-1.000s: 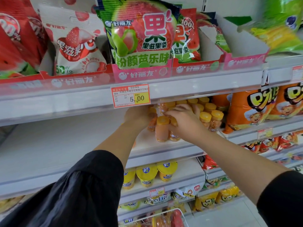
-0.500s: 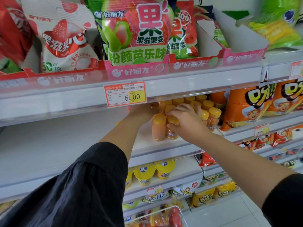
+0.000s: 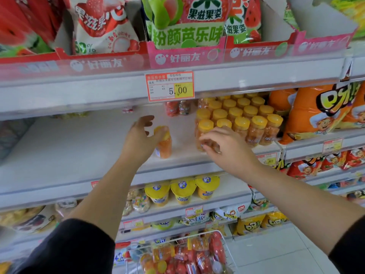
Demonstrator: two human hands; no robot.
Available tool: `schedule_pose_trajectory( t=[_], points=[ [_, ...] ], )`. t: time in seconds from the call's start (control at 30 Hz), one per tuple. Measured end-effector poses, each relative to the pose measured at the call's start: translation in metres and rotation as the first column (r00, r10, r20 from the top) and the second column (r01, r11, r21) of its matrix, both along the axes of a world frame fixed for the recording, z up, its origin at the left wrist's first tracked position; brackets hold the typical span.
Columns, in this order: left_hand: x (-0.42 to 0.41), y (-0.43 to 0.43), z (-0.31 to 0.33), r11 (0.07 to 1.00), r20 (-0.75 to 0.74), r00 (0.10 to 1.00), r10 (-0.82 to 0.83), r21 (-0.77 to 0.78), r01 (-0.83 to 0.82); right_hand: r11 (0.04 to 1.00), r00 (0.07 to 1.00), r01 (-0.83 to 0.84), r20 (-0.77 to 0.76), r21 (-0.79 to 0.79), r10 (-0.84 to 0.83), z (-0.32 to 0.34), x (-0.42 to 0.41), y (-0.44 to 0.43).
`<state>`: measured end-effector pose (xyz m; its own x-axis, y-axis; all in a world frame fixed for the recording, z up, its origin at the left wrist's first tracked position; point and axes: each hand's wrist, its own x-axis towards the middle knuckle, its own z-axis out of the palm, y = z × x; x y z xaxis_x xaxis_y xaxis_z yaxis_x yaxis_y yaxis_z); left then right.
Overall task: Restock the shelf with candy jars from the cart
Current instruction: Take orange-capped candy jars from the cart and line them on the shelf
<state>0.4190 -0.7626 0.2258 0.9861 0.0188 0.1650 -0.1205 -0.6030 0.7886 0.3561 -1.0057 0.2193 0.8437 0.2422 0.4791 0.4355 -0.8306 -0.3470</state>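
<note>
Small clear candy jars with yellow lids stand in a tight block (image 3: pixel 246 117) on the white middle shelf (image 3: pixel 79 147). My right hand (image 3: pixel 229 149) reaches to the block's front left corner, and its fingers curl round the lower part of the front jar (image 3: pixel 205 127). One orange jar (image 3: pixel 165 148) stands alone to the left of the block. My left hand (image 3: pixel 140 141) is beside it with fingers spread, the thumb lying against its lid. Two darker jars (image 3: pixel 177 108) stand at the back. At the bottom, the wire cart (image 3: pixel 221 237) holds several red and orange jars.
Orange snack bags (image 3: pixel 320 109) lean right of the jar block. The shelf above carries fruit candy bags in red trays (image 3: pixel 185 56) and a 5.00 price tag (image 3: pixel 170 87). Yellow cups (image 3: pixel 182 190) sit on the shelf below. Bare white shelf stretches to the left.
My hands, close together at the jars before, have parted. The left one is now further left at a single jar standing apart from the block. The view has dropped and moved closer.
</note>
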Motion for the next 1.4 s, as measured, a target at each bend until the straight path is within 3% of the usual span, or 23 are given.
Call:
schedule_pose_trajectory(
  t=[0.17, 0.37, 0.57, 0.9, 1.13, 1.3, 1.4],
  points=[
    [-0.002, -0.001, -0.005, 0.996, -0.036, 0.997, -0.074, -0.046, 0.073, 0.994, 0.986, -0.008, -0.164, -0.104, -0.009, -0.017, -0.001, 0.007],
    [-0.001, -0.004, -0.019, 0.987, -0.052, 0.986, -0.16, -0.002, 0.16, 0.979, 0.976, -0.014, -0.215, -0.204, -0.031, -0.016, 0.0, 0.006],
    [0.034, -0.023, -0.025, 0.992, -0.022, 0.992, -0.127, -0.011, 0.126, 0.968, 0.966, -0.045, -0.258, -0.245, -0.021, -0.007, 0.006, 0.0],
    [0.076, -0.051, -0.048, 0.956, -0.102, 0.957, -0.271, -0.145, 0.255, 0.977, 0.966, -0.054, -0.257, -0.205, -0.001, -0.009, 0.005, -0.002],
    [0.089, -0.071, -0.042, 0.982, -0.091, 0.99, -0.11, 0.143, 0.122, 0.979, 0.972, -0.068, -0.232, -0.191, 0.022, -0.012, 0.003, -0.005],
    [0.098, -0.062, -0.044, 0.968, -0.138, 0.958, -0.252, -0.029, 0.25, 0.983, 0.975, -0.087, -0.218, -0.164, 0.05, -0.013, 0.001, -0.006],
    [0.099, -0.066, -0.043, 0.972, -0.128, 0.964, -0.232, -0.006, 0.233, 0.984, 0.974, -0.084, -0.222, -0.155, 0.048, -0.012, 0.001, -0.006]
  ],
)
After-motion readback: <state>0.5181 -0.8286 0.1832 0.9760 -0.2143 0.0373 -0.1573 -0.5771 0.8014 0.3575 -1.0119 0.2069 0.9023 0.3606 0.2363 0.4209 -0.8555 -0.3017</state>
